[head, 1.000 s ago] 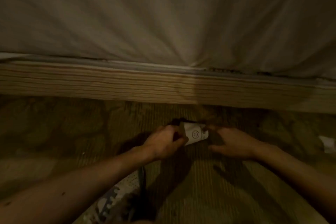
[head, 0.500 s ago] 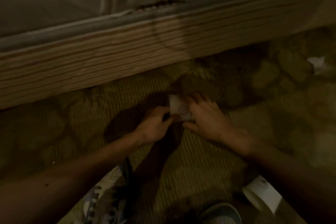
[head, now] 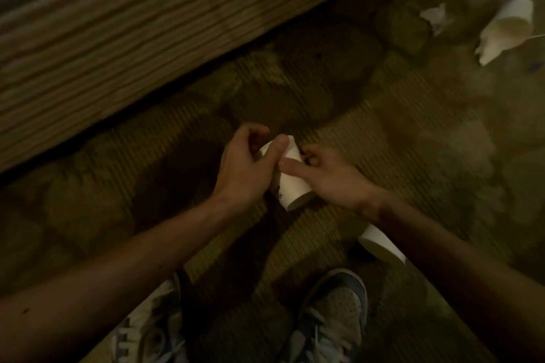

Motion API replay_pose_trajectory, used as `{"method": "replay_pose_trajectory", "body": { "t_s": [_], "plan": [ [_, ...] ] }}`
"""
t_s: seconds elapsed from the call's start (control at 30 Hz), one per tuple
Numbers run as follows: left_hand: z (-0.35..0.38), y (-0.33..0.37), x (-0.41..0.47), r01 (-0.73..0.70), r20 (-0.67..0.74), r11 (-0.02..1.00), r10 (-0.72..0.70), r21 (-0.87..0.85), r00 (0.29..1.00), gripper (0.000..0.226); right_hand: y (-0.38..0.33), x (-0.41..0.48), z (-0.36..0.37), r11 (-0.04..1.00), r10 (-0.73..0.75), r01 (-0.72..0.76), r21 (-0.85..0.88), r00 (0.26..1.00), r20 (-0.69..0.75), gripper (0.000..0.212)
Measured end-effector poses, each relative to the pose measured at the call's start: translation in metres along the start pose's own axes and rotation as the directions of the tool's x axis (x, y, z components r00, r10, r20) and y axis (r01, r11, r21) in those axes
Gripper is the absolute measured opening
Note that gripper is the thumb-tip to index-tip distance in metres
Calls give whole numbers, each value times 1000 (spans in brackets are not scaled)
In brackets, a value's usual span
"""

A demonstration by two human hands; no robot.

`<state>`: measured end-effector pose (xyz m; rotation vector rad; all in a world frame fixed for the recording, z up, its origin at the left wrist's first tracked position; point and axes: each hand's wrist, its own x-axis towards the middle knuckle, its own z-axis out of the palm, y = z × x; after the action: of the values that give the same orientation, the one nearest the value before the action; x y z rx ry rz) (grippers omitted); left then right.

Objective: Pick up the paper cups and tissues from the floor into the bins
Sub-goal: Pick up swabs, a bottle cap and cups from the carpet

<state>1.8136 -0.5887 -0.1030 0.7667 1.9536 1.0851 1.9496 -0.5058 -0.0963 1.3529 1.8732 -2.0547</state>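
A white paper cup [head: 292, 184] is held between both hands above the carpet, its mouth pointing down toward me. My left hand [head: 244, 168] wraps its upper side with the thumb on the cup. My right hand [head: 327, 175] touches the cup's right side with the fingertips. A second paper cup [head: 380, 243] lies on the floor under my right forearm. At the far right lie a tipped paper cup [head: 513, 22] and a crumpled tissue [head: 435, 16]. No bin is visible.
A wooden bed frame [head: 132, 29] runs diagonally across the upper left. The floor is dim, patterned carpet [head: 427, 141]. My two sneakers [head: 333, 318] stand at the bottom.
The cup has come up off the floor into both hands. The view has swung right and down, bringing the far-right cup and both shoes into sight.
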Motion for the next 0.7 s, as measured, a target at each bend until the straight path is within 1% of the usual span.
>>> {"method": "replay_pose_trajectory", "body": {
  "t_s": [0.03, 0.07, 0.1, 0.13, 0.17, 0.2, 0.23, 0.3, 0.37, 0.43, 0.47, 0.5, 0.53, 0.6, 0.63, 0.67, 0.7],
  "plan": [
    [6, 5, -3, 98, -16, 994, -99, -55, 995, 42, 1, -4, -1, 999, 32, -32, 39, 999, -9, 40],
    [11, 9, -6, 223, 5, 965, -225, -138, 974, 53, 3, -8, -2, 996, 57, -56, 69, 998, -11, 47],
    [15, 13, -9, 366, 69, 899, -361, -239, 930, 61, 6, -12, -2, 993, 73, -72, 91, 997, -13, 51],
    [18, 16, -11, 505, 166, 801, -477, -321, 863, 67, 9, -15, -1, 991, 86, -83, 108, 996, -24, 54],
    [21, 18, -14, 614, 268, 700, -552, -365, 789, 72, 12, -20, 0, 989, 93, -88, 118, 995, -36, 54],
    [23, 19, -17, 686, 357, 625, -586, -373, 728, 78, 15, -23, 0, 989, 91, -85, 122, 995, -46, 53],
    [26, 18, -19, 725, 419, 587, -592, -361, 688, 80, 17, -28, -1, 990, 79, -73, 120, 996, -50, 49],
    [33, 18, -24, 741, 479, 584, -573, -332, 665, 70, 21, -38, -5, 996, 43, -41, 76, 998, -34, 38],
    [40, 18, -28, 738, 490, 605, -566, -299, 663, 62, 25, -48, -13, 998, 45, -45, 40, 999, -6, 26],
    [47, 20, -28, 729, 499, 635, -559, -256, 662, 68, 30, -58, -25, 999, 50, -50, 16, 999, 4, 16],
    [50, 22, -28, 720, 506, 654, -550, -235, 665, 71, 32, -63, -33, 999, 28, -29, -30, 999, -32, 13],
    [53, 24, -27, 709, 507, 672, -544, -214, 669, 75, 35, -69, -42, 994, -3, -8, -109, 995, -104, 14],
    [56, 26, -27, 697, 501, 692, -541, -191, 675, 80, 40, -75, -52, 979, -37, -4, -205, 980, -198, 20],
    [61, 28, -30, 658, 479, 740, -530, -143, 700, 84, 54, -86, -69, 901, -99, -76, -427, 922, -374, 40],
    [64, 28, -32, 628, 470, 769, -514, -118, 718, 82, 63, -92, -75, 842, -103, -142, -520, 904, -414, 51],
    [67, 27, -35, 598, 466, 796, -497, -92, 732, 81, 72, -96, -78, 780, -65, -219, -587, 903, -424, 61],
    [69, 26, -37, 572, 465, 818, -483, -65, 742, 82, 80, -98, -79, 726, 18, -300, -619, 908, -419, 71]
  ]
}}
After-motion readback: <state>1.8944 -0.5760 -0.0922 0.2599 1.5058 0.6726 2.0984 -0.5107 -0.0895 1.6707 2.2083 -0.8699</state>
